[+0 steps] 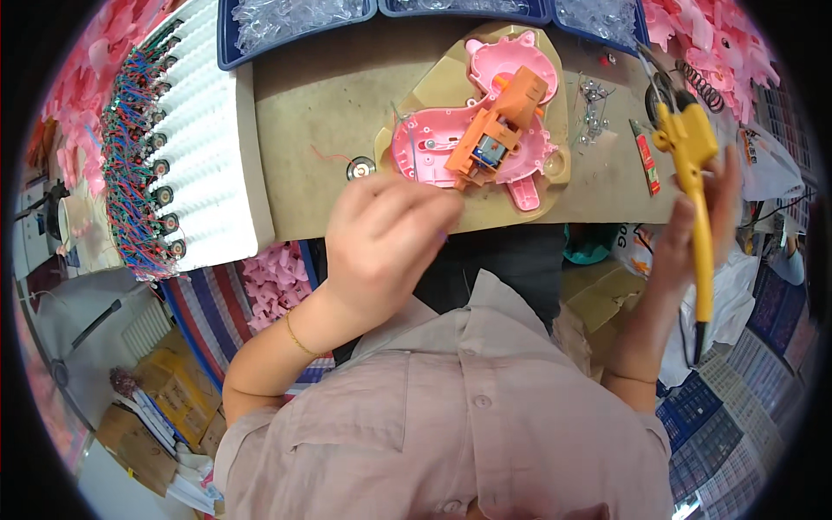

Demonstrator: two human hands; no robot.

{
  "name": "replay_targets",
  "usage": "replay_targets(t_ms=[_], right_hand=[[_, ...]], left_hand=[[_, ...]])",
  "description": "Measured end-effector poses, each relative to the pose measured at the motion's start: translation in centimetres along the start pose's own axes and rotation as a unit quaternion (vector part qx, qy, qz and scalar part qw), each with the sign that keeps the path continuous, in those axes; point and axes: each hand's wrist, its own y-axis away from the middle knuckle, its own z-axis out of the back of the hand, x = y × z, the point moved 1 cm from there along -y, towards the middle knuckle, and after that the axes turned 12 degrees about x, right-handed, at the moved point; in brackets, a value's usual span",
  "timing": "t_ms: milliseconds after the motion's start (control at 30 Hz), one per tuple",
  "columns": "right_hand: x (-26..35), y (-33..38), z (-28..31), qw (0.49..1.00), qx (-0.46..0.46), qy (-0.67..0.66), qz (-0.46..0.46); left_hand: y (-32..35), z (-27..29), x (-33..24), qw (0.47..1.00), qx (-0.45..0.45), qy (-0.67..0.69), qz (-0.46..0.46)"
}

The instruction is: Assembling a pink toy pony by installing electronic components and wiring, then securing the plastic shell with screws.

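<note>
My left hand (pixel 381 238) is closed over the table's front edge, fingers pinched together. Whatever it holds, if anything, is hidden. Just beyond it, a pink plastic animal-shaped toy shell half (pixel 429 130) lies open in a tan holder (pixel 559 69). Across the shell sits an orange plastic housing (pixel 520 100) with a blue part (pixel 490 151) inside. A small round speaker (pixel 360 168) with a red wire lies left of the shell. At the right, my right hand (pixel 715 195) is behind the handle of a yellow soldering gun (pixel 689 143), fingers apart and not wrapped round it.
Blue bins (pixel 299 26) of clear plastic parts line the far edge. At left, a white foam tray (pixel 208 130) holds several speakers with coloured wires. Small metal pieces (pixel 594 113), a red-green packet (pixel 646 160) and a black coil spring (pixel 698 85) are at right. Pink parts (pixel 282 286) lie below left.
</note>
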Motion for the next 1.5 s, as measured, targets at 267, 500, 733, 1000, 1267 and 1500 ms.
replay_targets(t_ms=[267, 500, 733, 1000, 1267, 1500], right_hand=[[-2.4, 2.9, 2.1, 0.895, -0.062, -0.416, -0.147], [2.6, 10.1, 2.5, 0.916, 0.066, -0.387, -0.080], [4.1, 7.3, 0.8, 0.871, 0.208, -0.431, 0.115], [4.4, 6.4, 0.2, 0.883, 0.261, -0.363, 0.140], [4.6, 6.0, 1.0, 0.806, 0.395, -0.434, -0.074], [5.0, 5.7, 1.5, 0.650, 0.469, -0.531, -0.274]], left_hand=[[-1.2, -1.1, -0.9, 0.988, -0.004, 0.039, 0.150], [-1.1, -0.3, -0.8, 0.978, 0.021, 0.087, 0.188], [-1.4, -0.4, -0.9, 0.972, 0.036, 0.095, 0.211], [-1.6, -0.4, -0.7, 0.975, 0.037, 0.078, 0.205], [-1.4, -0.5, -0.6, 0.977, 0.034, 0.072, 0.198], [-1.5, -0.6, -0.6, 0.977, 0.039, 0.071, 0.196]])
